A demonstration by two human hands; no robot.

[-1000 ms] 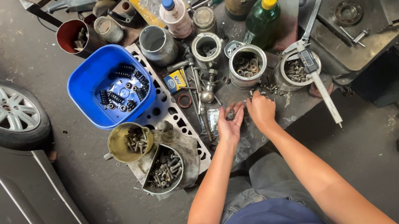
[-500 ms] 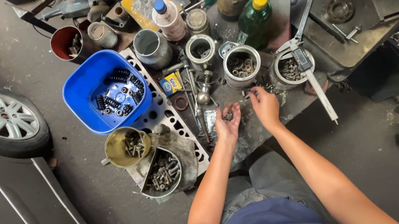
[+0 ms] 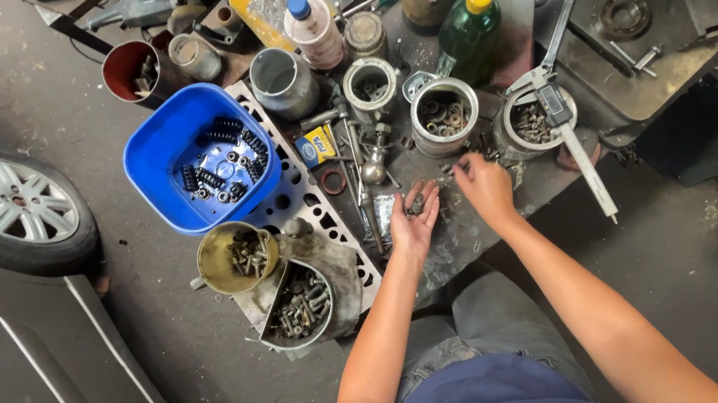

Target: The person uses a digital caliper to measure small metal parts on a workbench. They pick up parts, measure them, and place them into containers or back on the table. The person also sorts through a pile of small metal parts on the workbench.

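My left hand [image 3: 415,218] lies palm up over the dirty workbench [image 3: 479,220], cupping a few small metal parts. My right hand [image 3: 483,187] is just to its right, palm down. Its fingertips touch small loose bits on the bench below a tin of washers [image 3: 445,115]. Whether they pinch one is too small to tell. A second tin with bolts [image 3: 532,121] stands right of that hand, with a caliper [image 3: 575,146] lying across it.
A blue basin [image 3: 167,156] of springs and two tins of bolts [image 3: 237,256] [image 3: 298,304] sit left, on a metal gasket [image 3: 312,201]. A green bottle [image 3: 467,33], cans and a long wrench [image 3: 564,2] stand farther back. A car wheel [image 3: 10,204] is at the far left.
My hands were close together over the bench. The right hand has moved away to the right, toward the loose bits. The left palm stays cupped.
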